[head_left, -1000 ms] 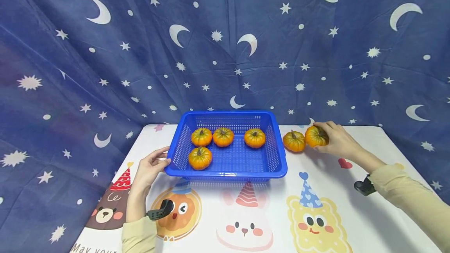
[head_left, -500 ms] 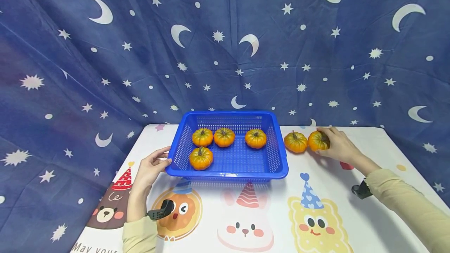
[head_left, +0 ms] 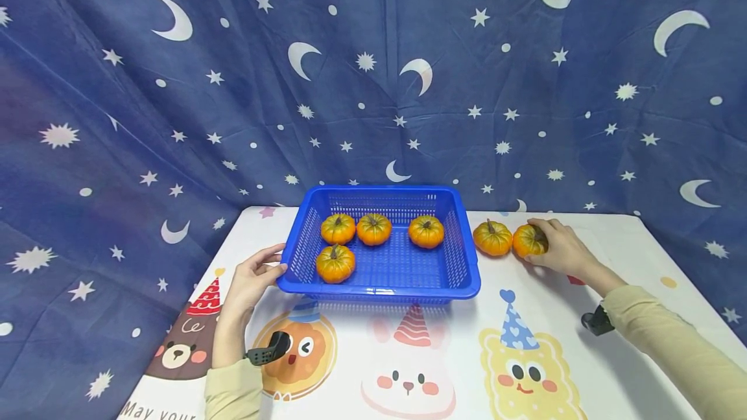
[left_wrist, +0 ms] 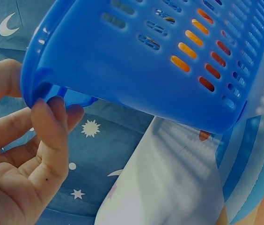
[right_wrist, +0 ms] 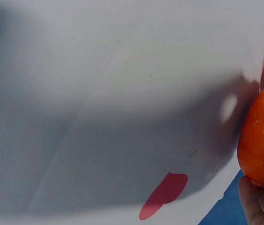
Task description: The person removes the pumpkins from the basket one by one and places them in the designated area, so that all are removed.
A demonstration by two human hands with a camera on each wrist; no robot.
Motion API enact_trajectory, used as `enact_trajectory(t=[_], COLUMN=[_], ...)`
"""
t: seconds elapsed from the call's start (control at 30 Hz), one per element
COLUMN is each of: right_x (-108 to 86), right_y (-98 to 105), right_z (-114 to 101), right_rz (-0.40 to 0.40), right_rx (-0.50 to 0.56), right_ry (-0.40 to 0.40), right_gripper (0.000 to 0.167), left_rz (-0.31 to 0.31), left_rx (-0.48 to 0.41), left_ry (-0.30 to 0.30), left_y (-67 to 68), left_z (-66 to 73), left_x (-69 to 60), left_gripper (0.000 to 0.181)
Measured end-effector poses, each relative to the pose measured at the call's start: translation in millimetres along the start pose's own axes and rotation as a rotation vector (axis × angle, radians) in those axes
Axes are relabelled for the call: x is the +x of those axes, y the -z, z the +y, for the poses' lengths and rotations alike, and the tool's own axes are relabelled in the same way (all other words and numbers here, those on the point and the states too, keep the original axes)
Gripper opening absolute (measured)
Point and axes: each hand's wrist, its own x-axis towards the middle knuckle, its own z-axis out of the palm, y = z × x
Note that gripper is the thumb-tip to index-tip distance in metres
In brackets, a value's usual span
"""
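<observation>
A blue plastic basket (head_left: pixel 379 291) sits mid-table with several small orange pumpkins (head_left: pixel 373 230) inside. My left hand (head_left: pixel 248 285) grips its left rim; in the left wrist view the thumb and fingers pinch the rim's edge beside the slotted wall (left_wrist: pixel 108 65). Right of the basket, my right hand (head_left: pixel 565 253) holds another pumpkin (head_left: pixel 526 243) between thumb and fingers. The right wrist view shows this pumpkin (right_wrist: pixel 260 140) low by the white cloth, with only fingertips visible around it. One more pumpkin (head_left: pixel 493 238) lies between it and the basket.
A white tablecloth (head_left: pixel 467 355) printed with cartoon animals and party hats covers the table. Behind the table hangs a dark blue curtain (head_left: pixel 350 135) with moons and stars. Each wrist carries a small black camera, such as the one on the left (head_left: pixel 270 349).
My right hand has lowered its pumpkin slightly, down beside the other pumpkin outside the basket. My left hand stays on the rim. The whole head view has shifted a little.
</observation>
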Motion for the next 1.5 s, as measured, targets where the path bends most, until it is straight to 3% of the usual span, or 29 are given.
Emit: enact_trajectory(t=[0.57,0.93,1.5], right_x=[0.5,0.7,-3.7], right_y=[-3.9,-4.2,15.3], right_z=[2.4,5.5,-7.4], right_rz=[-0.048,-0.043,-0.013], right_rx=[0.056,0.089,0.055], right_ry=[-0.067,-0.063,-0.021], right_gripper=[0.082,0.085,0.081], left_rz=[-0.004,0.003,-0.002], left_rx=[0.006,-0.001,0.007], left_ry=[0.005,-0.010,0.000], left_y=[-0.1,-0.6,-0.4], left_z=[-0.6,0.4,1.4], left_x=[0.2,-0.2,-0.5], left_gripper=[0.051,0.048,0.048])
